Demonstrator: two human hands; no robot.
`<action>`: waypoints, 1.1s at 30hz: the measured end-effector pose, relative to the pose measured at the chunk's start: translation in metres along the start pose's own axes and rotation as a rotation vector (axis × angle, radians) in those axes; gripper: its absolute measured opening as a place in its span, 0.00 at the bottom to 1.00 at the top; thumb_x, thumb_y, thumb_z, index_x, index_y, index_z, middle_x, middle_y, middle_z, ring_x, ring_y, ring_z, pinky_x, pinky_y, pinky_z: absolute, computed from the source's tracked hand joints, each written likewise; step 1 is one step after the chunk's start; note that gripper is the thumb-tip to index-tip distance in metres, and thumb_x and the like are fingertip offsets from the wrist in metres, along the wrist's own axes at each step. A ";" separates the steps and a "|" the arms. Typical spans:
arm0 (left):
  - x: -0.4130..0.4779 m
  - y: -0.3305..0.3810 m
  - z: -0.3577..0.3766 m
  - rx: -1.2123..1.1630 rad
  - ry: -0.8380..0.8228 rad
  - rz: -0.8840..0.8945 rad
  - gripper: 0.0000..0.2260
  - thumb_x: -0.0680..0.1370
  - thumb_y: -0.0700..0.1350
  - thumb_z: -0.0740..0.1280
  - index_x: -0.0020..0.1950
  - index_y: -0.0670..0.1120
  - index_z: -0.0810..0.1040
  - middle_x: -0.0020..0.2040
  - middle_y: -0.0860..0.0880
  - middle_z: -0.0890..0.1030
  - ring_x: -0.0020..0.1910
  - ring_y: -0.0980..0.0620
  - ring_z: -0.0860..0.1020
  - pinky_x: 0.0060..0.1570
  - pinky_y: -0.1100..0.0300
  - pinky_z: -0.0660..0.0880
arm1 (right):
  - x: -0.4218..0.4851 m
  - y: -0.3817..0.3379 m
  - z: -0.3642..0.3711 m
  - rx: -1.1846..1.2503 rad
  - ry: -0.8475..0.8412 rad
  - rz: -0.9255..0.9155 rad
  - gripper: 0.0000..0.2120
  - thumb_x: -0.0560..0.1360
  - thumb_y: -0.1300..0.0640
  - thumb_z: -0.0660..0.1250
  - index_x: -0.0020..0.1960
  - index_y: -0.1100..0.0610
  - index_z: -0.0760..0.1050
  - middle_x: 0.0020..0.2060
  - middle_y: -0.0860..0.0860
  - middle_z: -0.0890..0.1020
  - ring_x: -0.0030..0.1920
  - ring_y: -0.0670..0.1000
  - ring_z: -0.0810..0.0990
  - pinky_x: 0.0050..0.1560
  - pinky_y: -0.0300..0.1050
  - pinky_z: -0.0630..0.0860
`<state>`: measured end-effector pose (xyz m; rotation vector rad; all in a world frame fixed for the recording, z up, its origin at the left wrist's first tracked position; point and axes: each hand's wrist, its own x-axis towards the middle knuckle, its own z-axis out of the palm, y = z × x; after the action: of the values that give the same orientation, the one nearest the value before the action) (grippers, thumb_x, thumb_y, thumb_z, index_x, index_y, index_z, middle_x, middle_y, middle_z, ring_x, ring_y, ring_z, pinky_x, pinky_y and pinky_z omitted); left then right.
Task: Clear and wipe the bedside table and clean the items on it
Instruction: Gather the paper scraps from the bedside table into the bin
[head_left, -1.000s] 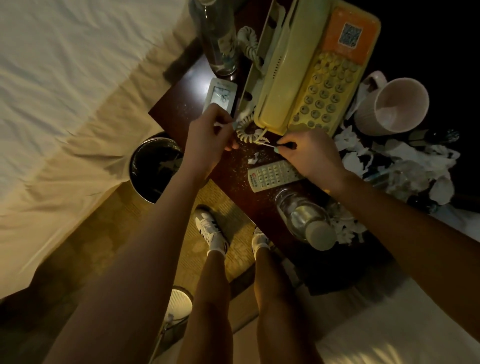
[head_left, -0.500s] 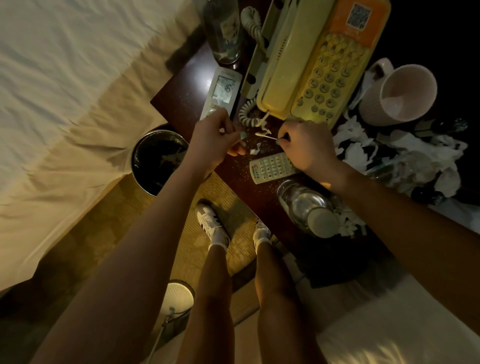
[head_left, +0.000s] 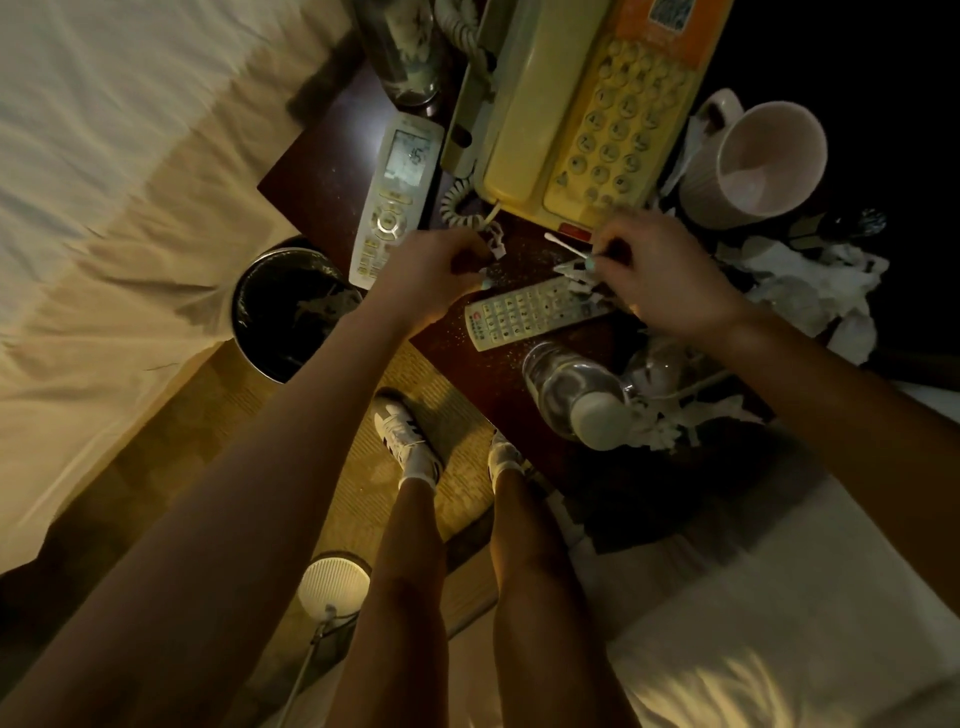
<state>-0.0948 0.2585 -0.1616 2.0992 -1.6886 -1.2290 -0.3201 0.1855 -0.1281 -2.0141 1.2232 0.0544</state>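
The bin (head_left: 291, 312) stands left of the worktop (head_left: 322, 171). The left hand (head_left: 436, 275) has its fingers curled beside paper scraps (head_left: 493, 243); I cannot tell whether it grips them. The right hand (head_left: 660, 280), further right than half a second ago, pinches a cotton swab (head_left: 566, 245) above the TV remote (head_left: 524, 314).

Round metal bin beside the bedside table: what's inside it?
Inside the round metal-rimmed bin, a dark liner and a few pale paper scraps show. Its depths are too dark to read, and the left forearm covers its right edge.
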 end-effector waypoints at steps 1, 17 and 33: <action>0.001 0.000 0.002 0.017 0.012 -0.008 0.10 0.76 0.42 0.70 0.57 0.45 0.79 0.54 0.46 0.81 0.49 0.51 0.78 0.44 0.60 0.71 | -0.003 0.001 0.000 0.047 0.006 0.027 0.05 0.78 0.60 0.63 0.50 0.61 0.76 0.44 0.53 0.77 0.44 0.52 0.77 0.44 0.44 0.72; 0.004 0.008 0.014 -0.091 0.251 -0.042 0.06 0.78 0.40 0.68 0.52 0.39 0.74 0.48 0.43 0.82 0.48 0.47 0.81 0.49 0.49 0.78 | -0.018 0.018 0.005 0.249 0.051 0.106 0.12 0.81 0.61 0.57 0.59 0.63 0.76 0.34 0.49 0.75 0.33 0.43 0.75 0.31 0.31 0.64; 0.018 0.015 0.020 -0.026 0.278 0.001 0.06 0.78 0.41 0.68 0.53 0.42 0.82 0.51 0.47 0.83 0.50 0.52 0.80 0.52 0.61 0.75 | -0.007 0.018 0.017 0.252 0.090 0.118 0.07 0.80 0.61 0.60 0.52 0.64 0.74 0.31 0.50 0.72 0.30 0.44 0.70 0.29 0.33 0.66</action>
<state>-0.1192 0.2448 -0.1744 2.1362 -1.5429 -0.9026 -0.3320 0.1967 -0.1481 -1.7413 1.3338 -0.1283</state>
